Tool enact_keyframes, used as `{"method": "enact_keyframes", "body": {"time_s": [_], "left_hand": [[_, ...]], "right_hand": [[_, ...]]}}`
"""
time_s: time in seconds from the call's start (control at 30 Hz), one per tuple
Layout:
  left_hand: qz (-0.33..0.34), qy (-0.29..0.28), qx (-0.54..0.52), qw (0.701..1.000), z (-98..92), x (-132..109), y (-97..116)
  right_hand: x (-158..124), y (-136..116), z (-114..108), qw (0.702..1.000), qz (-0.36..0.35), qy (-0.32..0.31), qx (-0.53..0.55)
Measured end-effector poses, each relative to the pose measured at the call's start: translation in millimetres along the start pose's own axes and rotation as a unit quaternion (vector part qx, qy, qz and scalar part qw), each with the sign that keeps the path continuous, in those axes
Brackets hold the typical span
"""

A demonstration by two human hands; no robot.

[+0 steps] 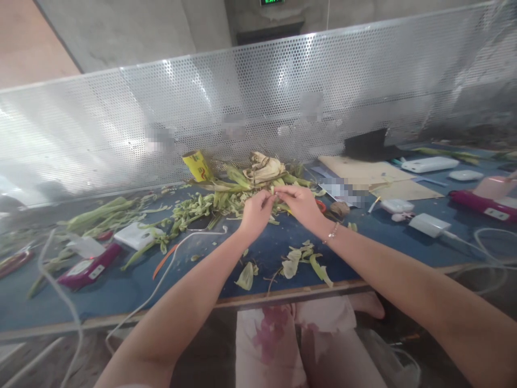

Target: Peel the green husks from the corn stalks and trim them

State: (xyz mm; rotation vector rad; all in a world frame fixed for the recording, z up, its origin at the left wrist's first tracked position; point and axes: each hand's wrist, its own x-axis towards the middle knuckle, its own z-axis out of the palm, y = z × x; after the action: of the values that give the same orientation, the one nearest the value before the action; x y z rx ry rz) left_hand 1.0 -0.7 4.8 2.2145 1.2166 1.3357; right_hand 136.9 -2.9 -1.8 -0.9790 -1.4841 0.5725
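Over the tabletop [262,254], left hand [257,213] and right hand [299,205] pinch — seemingly — a green piece [272,191].

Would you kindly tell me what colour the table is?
The table is blue; the head view shows it best.

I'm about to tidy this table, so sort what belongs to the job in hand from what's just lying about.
Apparently in the job:
- pale green piece at the hands' fingertips
- heap of green leafy stalks
- loose leafy scraps

Apparently just lying about:
- white plug adapter
- white cable
- purple device on the left
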Motion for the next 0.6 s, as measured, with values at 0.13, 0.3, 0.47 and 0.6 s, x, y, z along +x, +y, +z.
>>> {"method": "enact_keyframes", "body": {"time_s": [0.13, 0.3, 0.47, 0.6], "left_hand": [[-0.002, -0.004, -0.010, 1.000, -0.2, -1, 2], [-0.011, 0.026, -0.031, 0.999, 1.8, -5, 5], [-0.070, 0.081, -0.124, 0.987, 11.7, -8, 2], [-0.076, 0.102, -0.182, 0.975, 15.9, -7, -2]], "right_hand": [[-4, -3, 3, 0.999, -0.010, 0.023, -0.025], [-6, 0, 2, 0.982, -0.154, 0.035, -0.102], [-8, -3, 0, 0.971, -0.204, 0.008, -0.123], [-9, -6, 2, 0.975, -0.193, -0.004, -0.106]]}}
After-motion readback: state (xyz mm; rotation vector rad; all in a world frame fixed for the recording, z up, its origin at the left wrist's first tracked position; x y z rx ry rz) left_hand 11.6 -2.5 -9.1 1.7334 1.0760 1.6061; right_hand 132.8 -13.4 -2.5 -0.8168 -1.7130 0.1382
